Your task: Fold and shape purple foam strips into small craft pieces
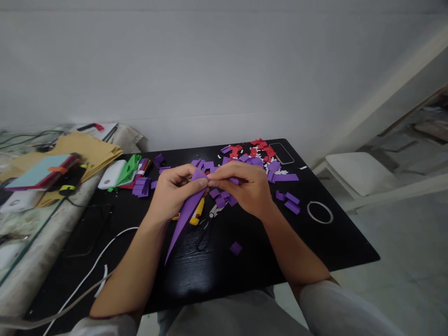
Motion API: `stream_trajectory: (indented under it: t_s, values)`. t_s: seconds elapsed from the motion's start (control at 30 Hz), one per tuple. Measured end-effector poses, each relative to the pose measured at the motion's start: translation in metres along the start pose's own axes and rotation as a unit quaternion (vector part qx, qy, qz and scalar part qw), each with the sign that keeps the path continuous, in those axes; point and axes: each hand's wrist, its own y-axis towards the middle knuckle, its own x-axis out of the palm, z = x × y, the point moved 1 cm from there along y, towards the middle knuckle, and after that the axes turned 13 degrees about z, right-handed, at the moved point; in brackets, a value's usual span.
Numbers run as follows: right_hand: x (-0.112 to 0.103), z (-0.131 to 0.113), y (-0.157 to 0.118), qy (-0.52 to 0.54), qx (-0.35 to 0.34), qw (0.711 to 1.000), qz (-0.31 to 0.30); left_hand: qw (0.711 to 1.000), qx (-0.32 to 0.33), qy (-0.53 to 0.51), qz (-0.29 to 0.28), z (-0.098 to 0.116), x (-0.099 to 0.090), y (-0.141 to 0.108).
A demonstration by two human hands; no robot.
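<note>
Sleeves (pixel 346 305) nearest; left hand (pixel 175 189) and right hand (pixel 248 186) at a purple strip (pixel 187 214)

Strip held between thumb and fingers of the left hand, its tapered tip hanging toward the wearer, between the forearms (pixel 143 252). Right thumb and fingertips pinched together on its right edge, just beside the left thumb. Below the hands: a yellow tool (pixel 198 212), partly behind the strip; to its right, a metal tool (pixel 214 212); nearer the wearer, a purple square (pixel 235 248). Beyond the right hand: purple pieces (pixel 257 162), red pieces (pixel 273 151) and white scraps (pixel 281 172). Right of the right hand: a ring (pixel 331 216), flat on the black table (pixel 336 245). Left of the left hand: green pieces (pixel 129 170).
</note>
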Motion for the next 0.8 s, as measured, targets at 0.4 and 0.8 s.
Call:
stream_trajectory:
  t_s: [0.4, 0.8]
  values:
    - [0.0007, 0.0026, 0.0002, 0.011, -0.024, 1.000, -0.002, 1.000, 0.016, 0.002, -0.014, 0.0023, 0.0002, 0.0012]
    - [0.0016, 0.0031, 0.0002, 0.013, -0.014, 1.000, -0.003, 0.999, 0.026, 0.025, -0.016, 0.0006, -0.0028, 0.0024]
